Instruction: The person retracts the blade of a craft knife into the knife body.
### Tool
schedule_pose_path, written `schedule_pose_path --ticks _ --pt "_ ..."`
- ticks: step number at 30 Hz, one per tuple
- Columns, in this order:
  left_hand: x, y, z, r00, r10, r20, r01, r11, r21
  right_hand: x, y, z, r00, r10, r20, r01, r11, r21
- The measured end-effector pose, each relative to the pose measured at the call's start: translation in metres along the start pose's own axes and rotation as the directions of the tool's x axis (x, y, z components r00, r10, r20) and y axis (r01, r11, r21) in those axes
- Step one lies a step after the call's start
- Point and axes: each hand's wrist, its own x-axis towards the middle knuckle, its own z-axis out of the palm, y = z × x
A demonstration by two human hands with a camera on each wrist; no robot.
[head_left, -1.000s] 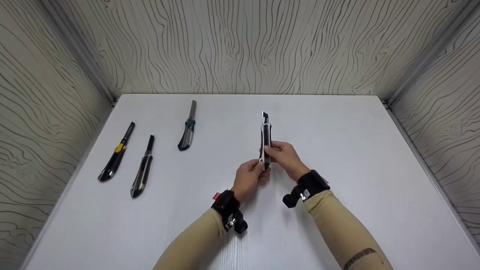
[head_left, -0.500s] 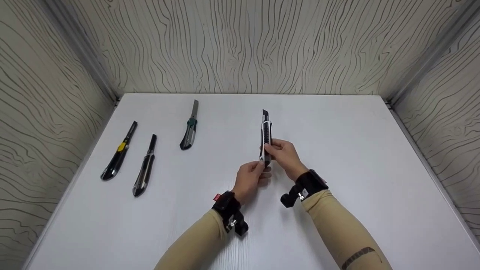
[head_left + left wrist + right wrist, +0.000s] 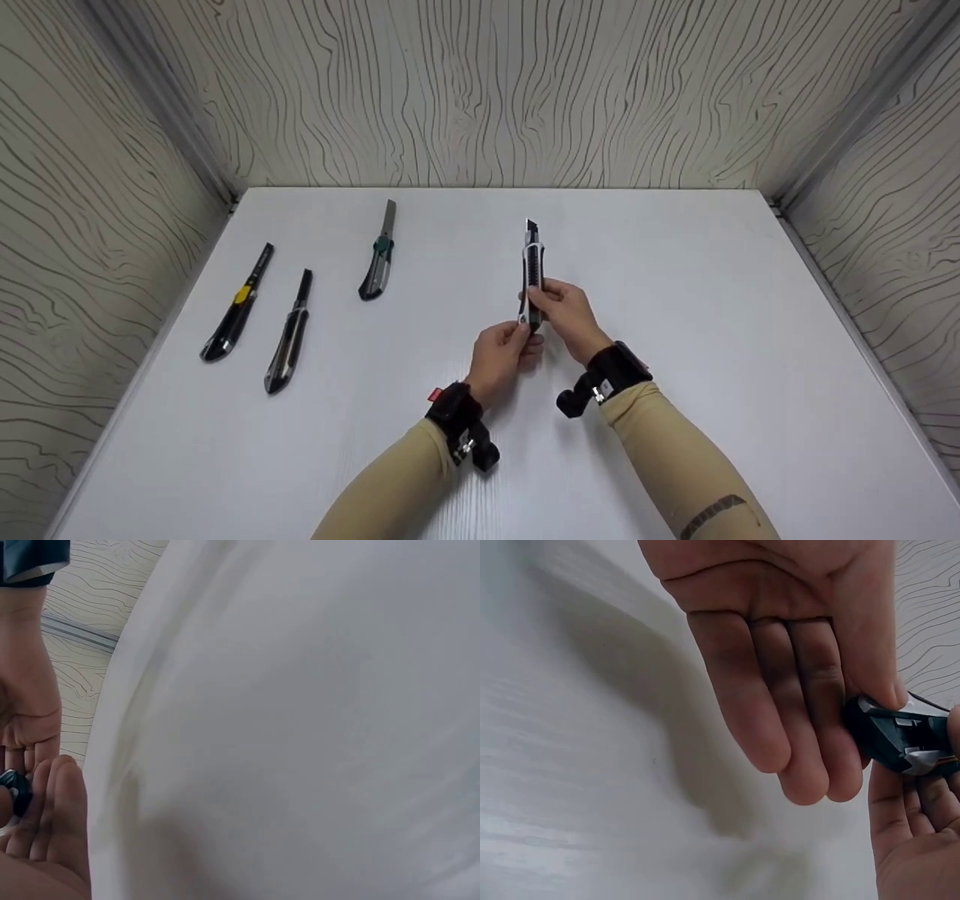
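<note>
Both hands hold a white-and-black utility knife (image 3: 533, 266), its short blade pointing away toward the back wall. My left hand (image 3: 498, 356) pinches the butt end of the handle between thumb and fingers. Higher up on the right side, my right hand (image 3: 570, 313) grips the handle with the thumb on its ridged black middle. In the right wrist view the dark butt of the utility knife (image 3: 900, 736) shows between the right thumb and fingers, with the left hand (image 3: 919, 840) under it. Only a bit of that end (image 3: 16, 791) is visible in the left wrist view.
Three more utility knives lie on the white table (image 3: 712, 300) to the left: one with a yellow slider (image 3: 236, 307), a dark one with a brownish handle (image 3: 288, 337), and one with a green slider (image 3: 378, 259) farther back. Wood-patterned walls (image 3: 480, 97) enclose the back and sides.
Both hands keep their hold on the utility knife and hardly move. The whole head view has shifted slightly. The three knives on the table lie as before.
</note>
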Motion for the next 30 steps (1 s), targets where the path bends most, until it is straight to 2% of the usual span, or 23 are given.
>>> schedule_pose_path --ticks 10,30 --pt "-0.0020 0.0003 -0.0009 1.000 -0.024 -0.009 0.024 1.000 -0.010 -0.0006 -0.0030 0.0062 0.999 0.012 -0.034 -0.011 1.000 0.011" --pt "0.0010 -0.0019 -0.0012 0.998 -0.056 -0.025 0.056 0.998 -0.019 -0.0009 0.0004 0.0041 1.000 0.018 -0.021 -0.017 1.000 0.008"
